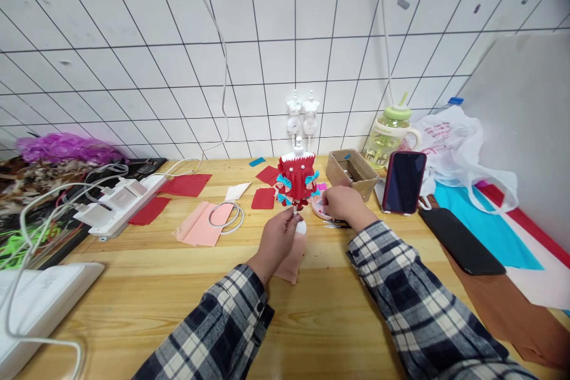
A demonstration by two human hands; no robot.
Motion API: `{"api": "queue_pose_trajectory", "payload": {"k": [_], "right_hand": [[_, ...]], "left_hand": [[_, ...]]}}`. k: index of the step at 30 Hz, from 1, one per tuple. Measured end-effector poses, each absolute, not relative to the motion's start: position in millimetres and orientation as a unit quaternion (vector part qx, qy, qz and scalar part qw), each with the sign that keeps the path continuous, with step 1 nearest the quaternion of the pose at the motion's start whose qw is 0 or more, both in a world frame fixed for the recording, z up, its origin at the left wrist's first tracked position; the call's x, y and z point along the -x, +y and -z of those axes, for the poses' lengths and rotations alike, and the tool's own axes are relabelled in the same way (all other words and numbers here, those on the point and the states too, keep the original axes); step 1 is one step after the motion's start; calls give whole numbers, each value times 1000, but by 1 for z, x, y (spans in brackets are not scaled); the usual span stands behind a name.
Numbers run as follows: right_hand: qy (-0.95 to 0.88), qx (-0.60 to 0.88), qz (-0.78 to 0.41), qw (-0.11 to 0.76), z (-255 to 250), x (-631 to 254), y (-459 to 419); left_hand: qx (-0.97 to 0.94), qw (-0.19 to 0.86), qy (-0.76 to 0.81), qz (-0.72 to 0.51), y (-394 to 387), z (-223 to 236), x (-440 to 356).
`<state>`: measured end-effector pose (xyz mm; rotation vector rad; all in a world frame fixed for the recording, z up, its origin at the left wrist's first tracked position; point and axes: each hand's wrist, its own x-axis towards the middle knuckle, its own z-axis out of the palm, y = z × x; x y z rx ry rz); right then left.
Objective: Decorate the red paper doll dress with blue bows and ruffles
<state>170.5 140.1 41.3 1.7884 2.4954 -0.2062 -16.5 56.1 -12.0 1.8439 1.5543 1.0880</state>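
Note:
A miniature dress form [298, 178] in ruffled red fabric with blue and pink tufts stands upright in front of me. My left hand [281, 237] is closed around its thin white stem, just above the round white base [301, 227]. To the right, my right hand [342, 203] reaches down with its fingers pinched together at a small round dish [317, 206] of tiny coloured bits. Whatever is in those fingertips is hidden. Beside that wrist lie dark-handled tweezers [337, 225]. A pink fabric piece [291, 264] lies under my left hand.
Two bare white dress forms [294, 113] stand near the tiled wall. A cardboard box [356, 169], propped phone [404, 183] and green-lidded bottle [389, 136] sit to the right. Red squares [263, 198], a coiled cable [227, 217] and a power strip [127, 205] lie left.

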Motion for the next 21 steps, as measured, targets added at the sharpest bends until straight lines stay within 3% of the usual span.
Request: {"api": "queue_pose_trajectory", "payload": {"k": [5, 8, 14, 17, 21], "right_hand": [[802, -591, 84, -17, -52, -185, 148], [779, -602, 132, -116, -60, -192, 150], [642, -421, 505, -394, -85, -181, 130], [526, -290, 656, -458, -105, -171, 112], [470, -214, 709, -481, -123, -165, 95]], "left_hand": [[-677, 245, 568, -398, 56, 13, 17], [-676, 244, 569, -399, 56, 13, 17], [-671, 250, 571, -401, 54, 11, 16], [-667, 246, 576, -403, 53, 9, 16], [-668, 251, 573, -403, 52, 5, 17]]}}
